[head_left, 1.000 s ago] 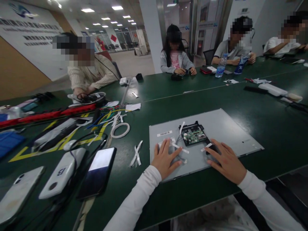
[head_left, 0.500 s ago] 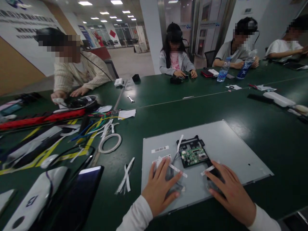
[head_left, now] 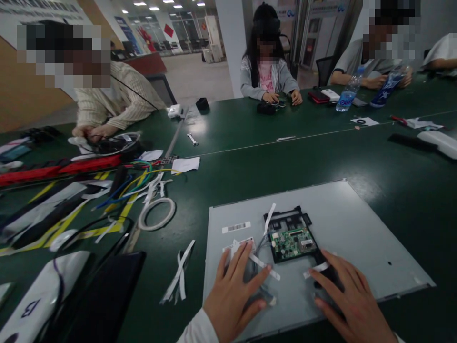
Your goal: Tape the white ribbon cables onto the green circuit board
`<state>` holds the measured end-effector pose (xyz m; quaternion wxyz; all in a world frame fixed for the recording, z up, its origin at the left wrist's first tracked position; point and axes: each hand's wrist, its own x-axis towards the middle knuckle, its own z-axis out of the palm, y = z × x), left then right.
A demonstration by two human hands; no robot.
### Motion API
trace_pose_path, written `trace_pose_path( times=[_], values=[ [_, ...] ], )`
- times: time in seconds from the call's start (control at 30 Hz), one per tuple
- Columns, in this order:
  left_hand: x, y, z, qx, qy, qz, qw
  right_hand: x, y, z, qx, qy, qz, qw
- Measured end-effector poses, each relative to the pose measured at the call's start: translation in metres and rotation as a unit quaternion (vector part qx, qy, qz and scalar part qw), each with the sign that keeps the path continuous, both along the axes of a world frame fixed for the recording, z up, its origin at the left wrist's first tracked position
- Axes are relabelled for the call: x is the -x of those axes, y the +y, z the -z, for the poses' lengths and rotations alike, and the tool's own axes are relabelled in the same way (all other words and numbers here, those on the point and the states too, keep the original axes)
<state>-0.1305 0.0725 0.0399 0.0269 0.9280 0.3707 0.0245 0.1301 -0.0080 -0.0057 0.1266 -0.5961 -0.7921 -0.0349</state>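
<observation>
A grey metal panel [head_left: 357,228] lies on the green table, with a green circuit board [head_left: 291,242] in a black frame on it. My left hand [head_left: 237,286] rests with spread fingers over a bundle of cables [head_left: 262,286] and white tape strips on the panel's left part. Right of the board, my right hand [head_left: 352,295] is spread over a dark cable part [head_left: 326,271]; its index finger touches a white tape strip [head_left: 311,271]. A barcode label [head_left: 236,227] is stuck near the panel's left edge.
Left of the panel are crossed tape strips [head_left: 180,271], a white ring [head_left: 157,214], a dark tablet-like device [head_left: 107,295] and a white case [head_left: 46,286]. Coloured wires, a wrench [head_left: 193,139] and bottles [head_left: 350,90] lie or stand farther off. Several people sit across the table.
The view has shifted, so the panel appears slightly larger. Both hands keep nearly the same spread pose on the panel. The person at the left has brought both hands together.
</observation>
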Motion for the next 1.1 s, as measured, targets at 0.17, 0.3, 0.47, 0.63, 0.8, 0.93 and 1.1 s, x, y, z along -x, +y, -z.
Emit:
trace_pose_path(
  times=[0.17, 0.3, 0.47, 0.63, 0.8, 0.93, 1.1],
  values=[
    [0.002, 0.004, 0.001, -0.001, 0.010, -0.008, 1.000, 0.000, 0.003, -0.002, -0.006, 0.006, -0.002, 1.000],
    [0.003, 0.005, 0.003, -0.015, 0.010, -0.022, 1.000, -0.001, 0.005, -0.002, -0.008, 0.007, -0.008, 1.000],
    [0.003, 0.006, 0.006, -0.034, 0.012, -0.023, 0.999, -0.002, 0.004, -0.004, 0.008, 0.007, -0.005, 1.000],
    [0.003, 0.006, 0.006, -0.044, 0.008, -0.024, 0.999, -0.002, 0.003, -0.004, 0.022, 0.004, 0.003, 1.000],
    [0.003, 0.004, 0.009, -0.047, 0.011, -0.025, 0.999, 0.000, -0.002, -0.003, 0.025, 0.014, 0.016, 0.999],
    [0.006, 0.002, 0.011, -0.060, 0.013, -0.028, 0.998, -0.021, 0.000, -0.016, 0.021, 0.016, -0.023, 0.999],
    [0.011, 0.001, 0.012, -0.065, 0.003, -0.041, 0.997, -0.067, 0.017, -0.033, 0.023, 0.005, -0.106, 0.994]
  ],
)
